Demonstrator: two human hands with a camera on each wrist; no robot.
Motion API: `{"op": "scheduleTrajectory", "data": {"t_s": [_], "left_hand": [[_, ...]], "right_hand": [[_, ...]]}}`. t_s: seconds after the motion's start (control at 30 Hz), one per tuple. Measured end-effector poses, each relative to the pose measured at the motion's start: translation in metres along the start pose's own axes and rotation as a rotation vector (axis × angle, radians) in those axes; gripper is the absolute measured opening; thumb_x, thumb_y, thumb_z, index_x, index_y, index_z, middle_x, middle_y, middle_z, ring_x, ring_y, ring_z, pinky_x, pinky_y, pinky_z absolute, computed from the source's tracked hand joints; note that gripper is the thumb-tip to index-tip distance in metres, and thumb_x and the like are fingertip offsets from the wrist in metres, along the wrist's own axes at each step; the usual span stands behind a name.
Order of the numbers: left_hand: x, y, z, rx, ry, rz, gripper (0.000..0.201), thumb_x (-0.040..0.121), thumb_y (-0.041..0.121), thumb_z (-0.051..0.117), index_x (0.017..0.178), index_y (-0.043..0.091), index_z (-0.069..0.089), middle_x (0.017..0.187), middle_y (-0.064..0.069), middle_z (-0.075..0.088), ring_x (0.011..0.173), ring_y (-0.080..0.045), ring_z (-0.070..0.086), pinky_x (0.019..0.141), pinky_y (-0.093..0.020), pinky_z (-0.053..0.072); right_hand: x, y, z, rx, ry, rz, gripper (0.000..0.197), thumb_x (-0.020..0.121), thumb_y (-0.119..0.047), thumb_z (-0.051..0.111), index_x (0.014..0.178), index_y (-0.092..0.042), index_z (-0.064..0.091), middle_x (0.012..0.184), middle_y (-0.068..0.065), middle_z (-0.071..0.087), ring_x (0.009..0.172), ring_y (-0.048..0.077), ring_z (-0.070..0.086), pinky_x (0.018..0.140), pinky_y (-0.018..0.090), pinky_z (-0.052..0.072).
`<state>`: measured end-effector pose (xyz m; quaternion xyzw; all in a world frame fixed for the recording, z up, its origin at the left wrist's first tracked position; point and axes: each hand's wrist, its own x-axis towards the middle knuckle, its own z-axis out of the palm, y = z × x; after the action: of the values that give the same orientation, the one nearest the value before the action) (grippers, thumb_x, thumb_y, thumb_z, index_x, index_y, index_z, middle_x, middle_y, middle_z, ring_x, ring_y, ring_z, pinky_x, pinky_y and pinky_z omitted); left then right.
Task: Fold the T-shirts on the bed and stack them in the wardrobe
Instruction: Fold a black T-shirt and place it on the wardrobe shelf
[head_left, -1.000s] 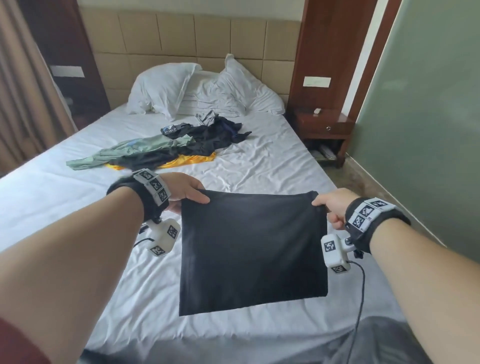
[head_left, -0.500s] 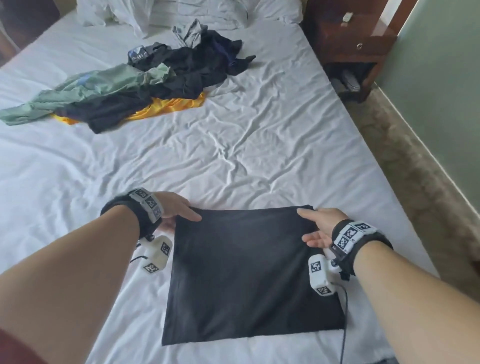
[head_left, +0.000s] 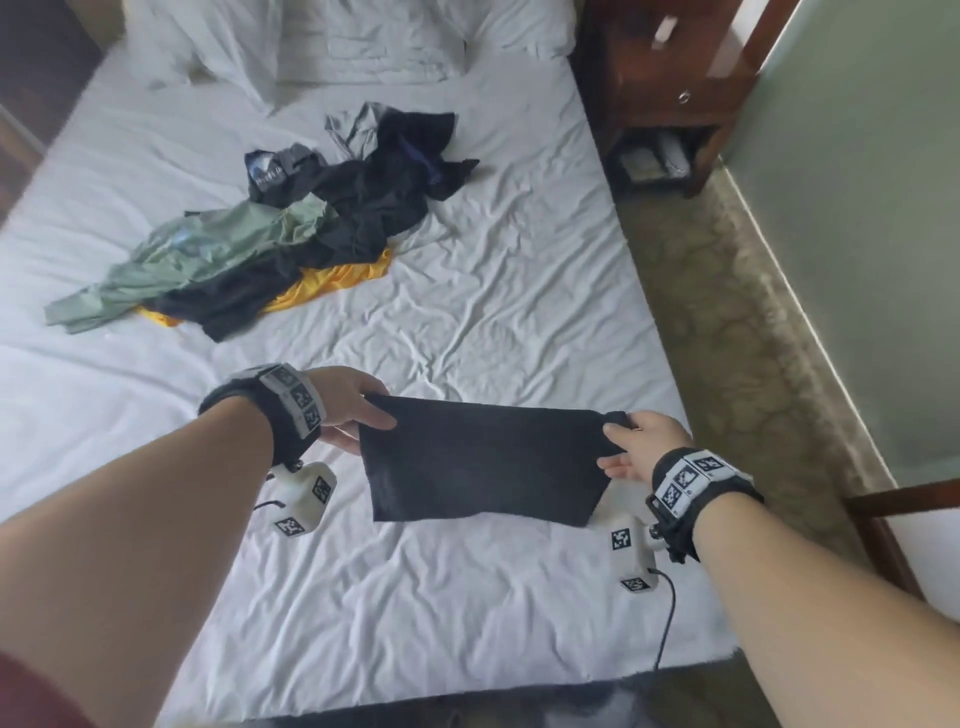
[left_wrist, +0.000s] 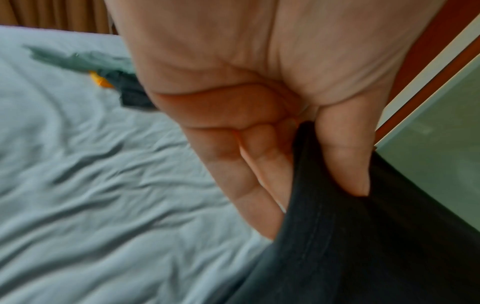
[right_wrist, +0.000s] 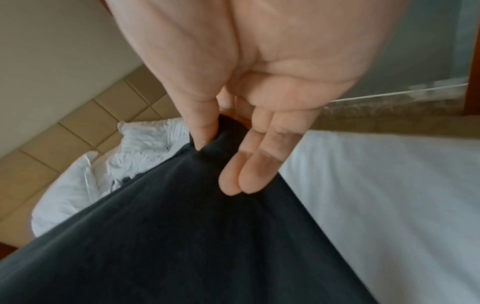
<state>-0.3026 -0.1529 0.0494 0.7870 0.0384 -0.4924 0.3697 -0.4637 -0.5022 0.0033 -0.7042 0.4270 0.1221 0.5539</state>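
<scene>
A folded black T-shirt hangs above the white bed, stretched between both hands. My left hand pinches its left top corner, thumb over the cloth and fingers beneath. My right hand pinches the right top corner between thumb and fingers, the black cloth draping below the palm. A heap of unfolded shirts, green, black, yellow and grey, lies further up the bed. The wardrobe is not in view.
White pillows lie at the head of the bed. A dark wooden nightstand stands at the right, beside a pale green wall. Patterned carpet runs along the bed's right side. A cable hangs from the right wrist device.
The black shirt lay flat on the bed half a second ago; both hands have since lifted its far edge, so it now shows as a shorter hanging panel.
</scene>
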Motion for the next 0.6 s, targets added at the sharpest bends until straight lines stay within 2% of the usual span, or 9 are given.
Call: {"op": "scheduleTrajectory", "data": {"t_s": [0.07, 0.13, 0.23, 0.27, 0.33, 0.4, 0.5, 0.53, 0.6], "left_hand": [[-0.031, 0.053, -0.007, 0.019, 0.047, 0.058, 0.012, 0.092, 0.000, 0.070, 0.103, 0.006, 0.067, 0.097, -0.017, 0.077, 0.084, -0.022, 0.076, 0.068, -0.032, 0.061], [-0.062, 0.106, -0.011, 0.036, 0.092, 0.113, 0.010, 0.093, -0.001, 0.068, 0.100, 0.006, 0.067, 0.093, -0.016, 0.077, 0.081, -0.021, 0.076, 0.066, -0.032, 0.061], [-0.111, 0.178, -0.012, 0.054, 0.182, 0.196, 0.008, 0.094, 0.001, 0.069, 0.100, 0.006, 0.067, 0.087, -0.012, 0.076, 0.081, -0.022, 0.076, 0.069, -0.037, 0.063], [-0.126, 0.201, -0.010, 0.056, 0.216, 0.220, 0.010, 0.093, 0.001, 0.069, 0.102, 0.006, 0.067, 0.087, -0.011, 0.077, 0.082, -0.023, 0.076, 0.072, -0.039, 0.064], [-0.154, 0.248, -0.001, 0.056, 0.266, 0.257, 0.011, 0.094, 0.001, 0.069, 0.103, 0.006, 0.065, 0.081, -0.011, 0.076, 0.076, -0.022, 0.076, 0.067, -0.039, 0.064], [-0.174, 0.295, 0.011, 0.055, 0.300, 0.298, 0.013, 0.093, 0.000, 0.069, 0.103, 0.007, 0.064, 0.077, -0.012, 0.075, 0.070, -0.023, 0.075, 0.064, -0.039, 0.064], [-0.188, 0.360, 0.038, 0.088, 0.333, 0.384, 0.014, 0.092, 0.002, 0.071, 0.103, 0.008, 0.065, 0.085, -0.015, 0.077, 0.078, -0.028, 0.077, 0.077, -0.048, 0.064], [-0.190, 0.378, 0.050, 0.100, 0.333, 0.411, 0.013, 0.092, 0.003, 0.072, 0.103, 0.007, 0.066, 0.088, -0.017, 0.077, 0.082, -0.030, 0.077, 0.080, -0.051, 0.063], [-0.192, 0.411, 0.073, 0.136, 0.320, 0.458, 0.011, 0.092, 0.004, 0.072, 0.102, 0.006, 0.067, 0.092, -0.020, 0.077, 0.086, -0.034, 0.077, 0.081, -0.052, 0.062]], "right_hand": [[-0.005, -0.037, -0.032, 0.067, 0.007, -0.043, 0.006, 0.099, -0.009, 0.062, 0.104, -0.008, 0.064, 0.095, 0.017, 0.070, 0.075, 0.034, 0.074, 0.065, 0.036, 0.063], [-0.015, -0.077, -0.065, 0.137, 0.027, -0.098, 0.005, 0.097, -0.002, 0.064, 0.097, -0.007, 0.064, 0.091, 0.020, 0.069, 0.071, 0.032, 0.071, 0.056, 0.028, 0.061], [-0.033, -0.128, -0.121, 0.187, 0.031, -0.240, 0.009, 0.088, 0.001, 0.072, 0.095, -0.003, 0.070, 0.083, 0.020, 0.072, 0.073, 0.031, 0.071, 0.071, 0.035, 0.063], [-0.039, -0.141, -0.142, 0.178, 0.028, -0.292, 0.012, 0.086, -0.001, 0.075, 0.097, -0.005, 0.072, 0.084, 0.018, 0.074, 0.075, 0.030, 0.073, 0.077, 0.040, 0.063], [-0.054, -0.167, -0.187, 0.174, 0.034, -0.372, 0.012, 0.089, -0.006, 0.074, 0.100, -0.008, 0.072, 0.088, 0.015, 0.075, 0.074, 0.027, 0.074, 0.079, 0.040, 0.061], [-0.064, -0.187, -0.233, 0.151, 0.095, -0.457, 0.012, 0.094, -0.014, 0.070, 0.105, -0.010, 0.072, 0.087, 0.011, 0.075, 0.070, 0.024, 0.074, 0.075, 0.039, 0.061], [-0.083, -0.202, -0.300, 0.071, 0.257, -0.514, 0.010, 0.095, -0.024, 0.069, 0.098, -0.016, 0.072, 0.072, 0.005, 0.070, 0.057, 0.017, 0.068, 0.059, 0.032, 0.059], [-0.087, -0.202, -0.321, 0.032, 0.316, -0.526, 0.015, 0.093, -0.031, 0.070, 0.093, -0.016, 0.072, 0.068, 0.004, 0.068, 0.055, 0.019, 0.066, 0.057, 0.032, 0.056], [-0.098, -0.197, -0.358, -0.148, 0.442, -0.520, 0.034, 0.088, -0.046, 0.067, 0.086, -0.012, 0.069, 0.068, 0.006, 0.068, 0.066, 0.031, 0.067, 0.065, 0.037, 0.056]]}}
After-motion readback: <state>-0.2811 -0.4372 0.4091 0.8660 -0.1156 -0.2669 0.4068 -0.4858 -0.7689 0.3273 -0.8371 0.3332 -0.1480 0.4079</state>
